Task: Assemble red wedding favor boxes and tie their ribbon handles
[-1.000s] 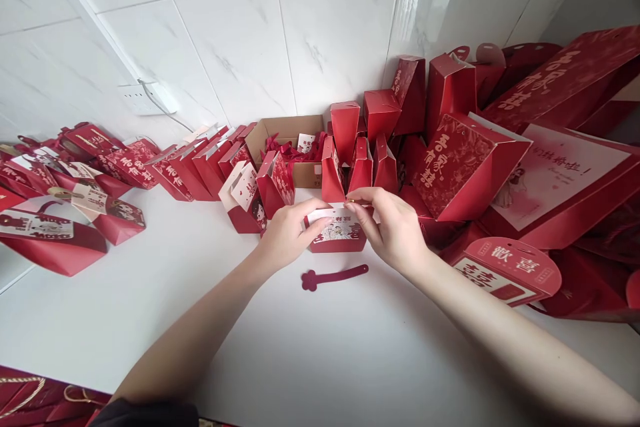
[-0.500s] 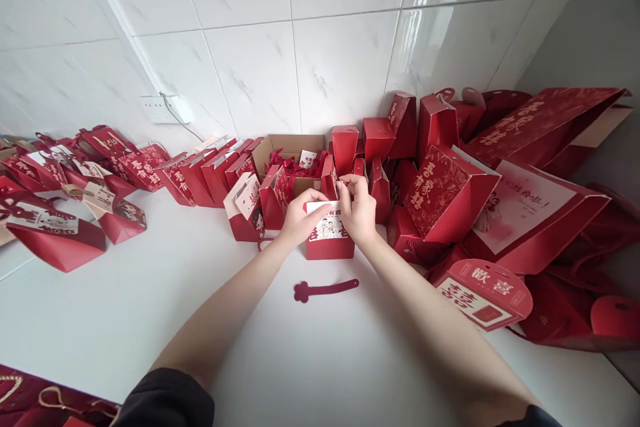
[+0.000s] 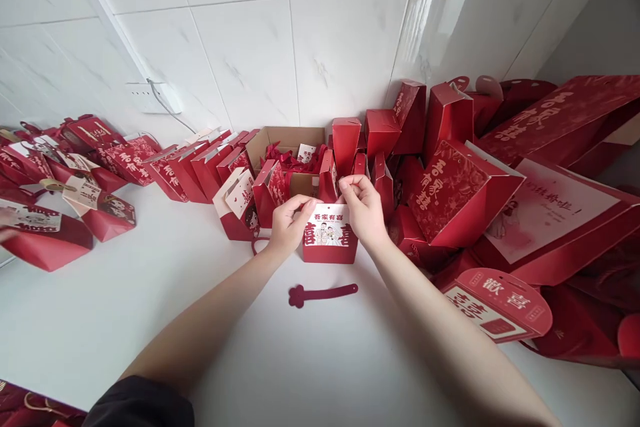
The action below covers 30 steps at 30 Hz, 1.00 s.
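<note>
A small red gift box point(image 3: 330, 254) stands upright on the white table in front of me. Its white card front carries red characters and a drawn couple. My left hand point(image 3: 291, 225) pinches the box's upper left edge between thumb and fingers. At the upper right corner, my right hand point(image 3: 367, 211) has its thumb and fingertips closed on the box's top edge. Closer to me, a dark red strap point(image 3: 325, 294) with a flower-shaped end lies flat on the table, touched by neither hand.
An open cardboard box point(image 3: 285, 136) of dark red straps stands by the wall. Red gift boxes point(image 3: 175, 170) line the left, and larger red boxes point(image 3: 450, 197) crowd the right. A heart-topped box point(image 3: 500, 303) lies near my right forearm. Blurred skin-coloured fingers point(image 3: 5, 221) show at the left edge.
Both hands have drawn apart toward the box's upper corners, so more of its printed front shows. The view has shifted slightly. The strap lies where it was.
</note>
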Available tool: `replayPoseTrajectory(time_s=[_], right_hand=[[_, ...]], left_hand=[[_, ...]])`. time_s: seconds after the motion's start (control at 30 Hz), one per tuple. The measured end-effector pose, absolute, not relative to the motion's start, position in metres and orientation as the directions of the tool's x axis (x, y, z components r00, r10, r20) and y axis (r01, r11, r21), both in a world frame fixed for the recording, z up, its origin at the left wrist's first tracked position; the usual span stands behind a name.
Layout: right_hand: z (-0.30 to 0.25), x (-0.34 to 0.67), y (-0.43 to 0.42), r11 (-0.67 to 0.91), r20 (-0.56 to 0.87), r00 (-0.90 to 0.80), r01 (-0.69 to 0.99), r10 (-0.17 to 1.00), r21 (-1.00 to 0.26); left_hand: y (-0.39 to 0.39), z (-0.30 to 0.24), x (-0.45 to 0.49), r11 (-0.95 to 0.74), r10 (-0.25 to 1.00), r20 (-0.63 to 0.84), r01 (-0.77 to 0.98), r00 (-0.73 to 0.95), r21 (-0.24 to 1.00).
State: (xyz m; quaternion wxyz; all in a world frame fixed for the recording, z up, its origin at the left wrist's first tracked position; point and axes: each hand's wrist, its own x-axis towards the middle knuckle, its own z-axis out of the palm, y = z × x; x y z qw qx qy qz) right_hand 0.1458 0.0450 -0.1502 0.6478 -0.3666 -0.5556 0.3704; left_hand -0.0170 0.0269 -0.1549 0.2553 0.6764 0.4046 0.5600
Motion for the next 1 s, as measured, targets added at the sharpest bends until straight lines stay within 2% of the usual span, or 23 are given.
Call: replayPoseTrajectory(time_s=[0.13,0.4,0.63,1.0], right_hand=[[-0.143,0.151,0.038,0.423,0.413,0.098,-0.132,0.905,-0.896],[-0.134,0.149,0.029,0.496,0.493,0.056,-0.074,0.868,-0.865],[-0.14,0.148,0.032,0.481,0.478,0.056,-0.06,0.877,-0.875],[-0.14,0.151,0.032,0.463,0.46,0.06,-0.044,0.886,-0.885]], left_hand=[[0.022,-0.149,-0.013,-0.551,0.832,0.548,0.263,0.091,0.792],[0.017,-0.148,-0.009,-0.574,0.816,0.568,0.269,0.109,0.773],[0.019,-0.157,-0.005,-0.59,0.807,0.583,0.147,0.088,0.794],[0.019,-0.152,-0.007,-0.655,0.755,0.631,0.212,0.176,0.725]])
